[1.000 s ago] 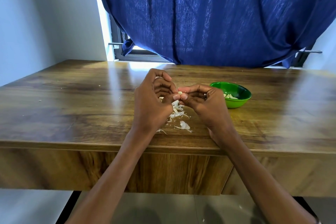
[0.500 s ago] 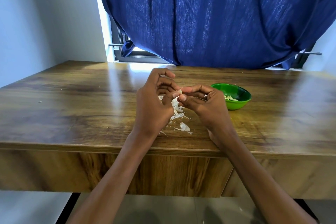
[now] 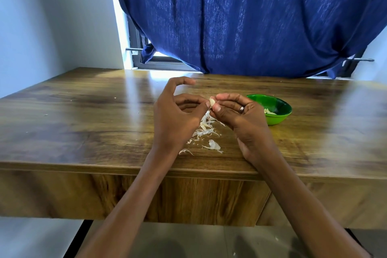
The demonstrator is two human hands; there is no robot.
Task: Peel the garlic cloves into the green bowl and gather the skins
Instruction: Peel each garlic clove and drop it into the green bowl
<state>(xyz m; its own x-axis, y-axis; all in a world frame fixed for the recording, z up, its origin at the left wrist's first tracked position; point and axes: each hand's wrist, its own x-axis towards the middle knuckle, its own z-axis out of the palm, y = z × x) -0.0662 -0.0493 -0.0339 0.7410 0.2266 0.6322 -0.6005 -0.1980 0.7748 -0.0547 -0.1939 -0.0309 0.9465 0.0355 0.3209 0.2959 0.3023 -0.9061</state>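
Observation:
A pale garlic clove (image 3: 212,102) sits between my two hands, just above the wooden table (image 3: 83,123). My right hand (image 3: 240,117) pinches it between thumb and fingertips. My left hand (image 3: 178,115) touches the clove's left side with thumb and a curled finger, while its index finger is lifted clear. White garlic skins (image 3: 206,132) lie scattered on the table below and between my hands. The green bowl (image 3: 278,117) stands just right of my right hand, with a few peeled cloves (image 3: 269,111) inside; my hand hides part of its left rim.
A blue curtain (image 3: 251,19) hangs behind the table's far edge, over a window frame (image 3: 150,58). The table's front edge (image 3: 104,168) runs under my forearms. A few crumbs lie on the left part of the table.
My left index finger has lifted up off the clove. Both hands have shifted slightly, and more of the clove shows between the fingertips.

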